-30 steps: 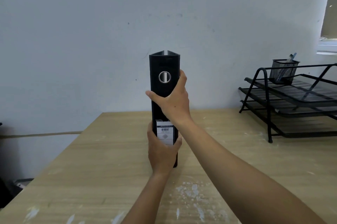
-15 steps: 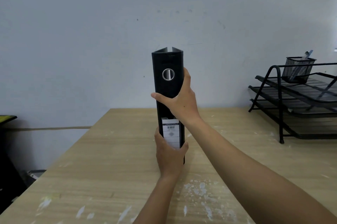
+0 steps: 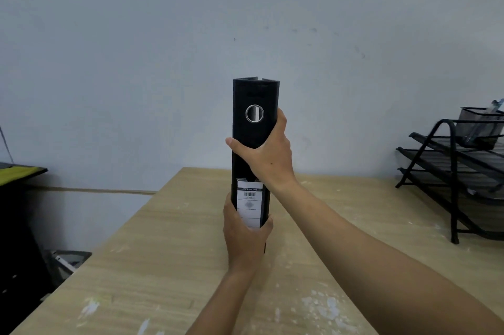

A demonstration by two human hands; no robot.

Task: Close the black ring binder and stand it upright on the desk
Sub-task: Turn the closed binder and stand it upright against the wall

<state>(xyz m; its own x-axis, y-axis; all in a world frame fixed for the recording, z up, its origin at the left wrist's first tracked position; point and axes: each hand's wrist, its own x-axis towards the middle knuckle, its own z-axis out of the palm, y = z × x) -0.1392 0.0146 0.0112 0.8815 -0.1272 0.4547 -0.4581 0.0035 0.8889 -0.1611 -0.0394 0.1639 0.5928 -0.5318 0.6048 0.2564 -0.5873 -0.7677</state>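
— Black binder point(image 3: 255, 127): where is it sitting, and is it closed?

— It is standing upright on the wooden desk point(image 3: 169, 247), near the middle, spine facing the camera, covers together. Closing looks done; standing it looks nearly done. Only letting go seems left.

— What are the hands doing?

— The left hand point(image 3: 245, 236) is wrapping the spine's lower end, fingers curled around both sides. The right hand point(image 3: 268, 154) is gripping higher up, thumb across the spine, fingers hidden behind the right cover. Both arms are reaching forward.

— Anything else nearby?

— A black wire tray rack point(image 3: 458, 171) is sitting far right.
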